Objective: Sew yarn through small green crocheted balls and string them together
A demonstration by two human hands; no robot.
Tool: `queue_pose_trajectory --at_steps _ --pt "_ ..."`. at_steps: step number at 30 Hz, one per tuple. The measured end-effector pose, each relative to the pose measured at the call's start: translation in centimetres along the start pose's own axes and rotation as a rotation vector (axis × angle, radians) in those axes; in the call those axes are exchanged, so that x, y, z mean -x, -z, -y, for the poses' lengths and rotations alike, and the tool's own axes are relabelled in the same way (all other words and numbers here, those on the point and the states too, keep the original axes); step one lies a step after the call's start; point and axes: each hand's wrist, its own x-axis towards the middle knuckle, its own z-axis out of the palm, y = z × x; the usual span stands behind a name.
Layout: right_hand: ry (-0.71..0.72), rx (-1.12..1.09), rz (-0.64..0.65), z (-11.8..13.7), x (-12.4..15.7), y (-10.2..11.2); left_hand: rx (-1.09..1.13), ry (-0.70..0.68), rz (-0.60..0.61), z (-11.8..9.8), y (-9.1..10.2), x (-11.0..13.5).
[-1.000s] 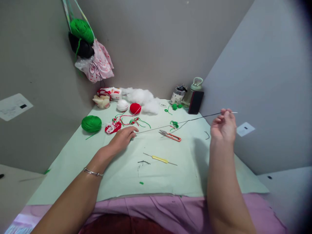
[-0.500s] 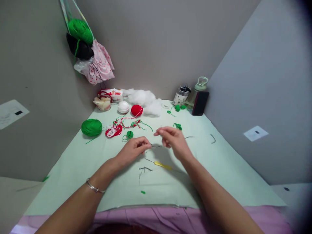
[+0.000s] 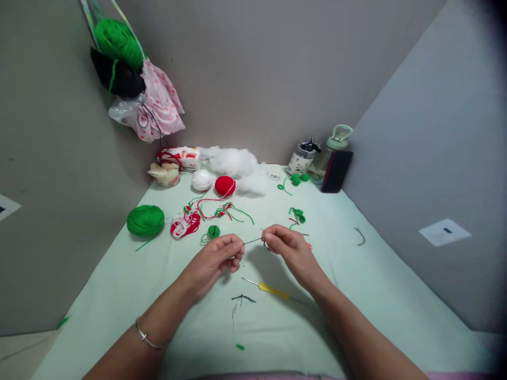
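A thin dark thread (image 3: 252, 241) runs taut between my two hands above the table. My left hand (image 3: 222, 256) pinches one end of it between thumb and fingers. On the other side my right hand (image 3: 288, 247) grips it near the fingertips, where a small dark loop hangs below. Under the hands lies a crochet hook with a yellow handle (image 3: 274, 291), its metal tip pointing left. Dark thread scraps (image 3: 243, 298) rest nearer to me. Just behind my left hand sits a small green crocheted ball (image 3: 214, 231).
At left are a green yarn ball (image 3: 145, 220) and red and white yarn (image 3: 186, 225). White (image 3: 202, 180) and red (image 3: 225, 186) balls and stuffing (image 3: 233, 162) line the back. A phone (image 3: 336, 171) leans against a bottle (image 3: 339, 138) beside a pen tin (image 3: 301, 159).
My right hand has lowered and closed on the dark thread, which was slack and is now straight. The view has tilted, so the table appears slightly shifted.
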Motion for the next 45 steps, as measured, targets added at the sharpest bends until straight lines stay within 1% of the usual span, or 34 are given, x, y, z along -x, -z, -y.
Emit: queue_pose_trajectory --at_steps 3,6,8,13,15,17,21,26,33,35,36,38,40,41,43,45 --pt "0.035 0.044 -0.018 -0.3 0.1 -0.2 0.275 0.038 -0.06 0.0 -0.2 -0.2" --pt "0.124 0.152 -0.029 -0.5 0.3 -0.6 0.411 0.07 -0.094 -0.1 -0.1 -0.4" --pt "0.217 0.227 -0.01 -0.7 0.5 -0.9 0.476 0.069 -0.112 -0.2 0.0 -0.4" --pt "0.524 0.437 0.114 -1.3 1.2 -1.9 0.624 0.09 -0.13 -0.5 -0.2 -0.2" --pt "0.609 0.495 0.125 -1.5 1.4 -2.3 0.645 0.107 -0.139 -0.7 -0.4 -0.1" --pt "0.659 0.521 0.115 -1.6 1.5 -2.5 0.632 0.102 -0.16 -0.8 -0.5 0.0" --pt "0.714 0.575 0.09 -1.5 1.6 -2.7 0.554 0.07 -0.207 -0.6 -0.7 -0.1" --pt "0.749 0.597 0.092 -1.3 1.8 -2.7 0.48 0.043 -0.225 -0.1 -0.8 -0.1" --pt "0.74 0.683 0.161 -1.4 1.9 -2.8 0.455 0.013 -0.235 -0.2 -0.8 0.0" --pt "0.74 0.645 0.169 -1.2 2.0 -2.9 0.361 0.001 -0.258 0.0 -0.8 -0.1" --pt "0.723 0.595 0.18 -0.9 2.1 -2.8 0.264 -0.017 -0.278 0.1 -0.7 -0.1" --pt "0.623 0.441 0.198 -0.3 2.1 -2.5 -0.016 -0.09 -0.31 0.3 -0.8 0.0" --pt "0.438 0.262 0.17 0.3 2.0 -2.0 -0.297 -0.229 -0.317 0.6 -1.0 0.1" --pt "0.335 0.182 0.14 0.5 1.9 -1.7 -0.397 -0.303 -0.3 0.7 -1.1 0.2" --pt "0.164 0.065 0.089 0.8 1.6 -1.1 -0.503 -0.405 -0.238 0.9 -1.3 0.4" --pt "0.066 0.001 0.083 0.8 1.3 -0.8 -0.546 -0.428 -0.192 1.2 -1.4 0.4"
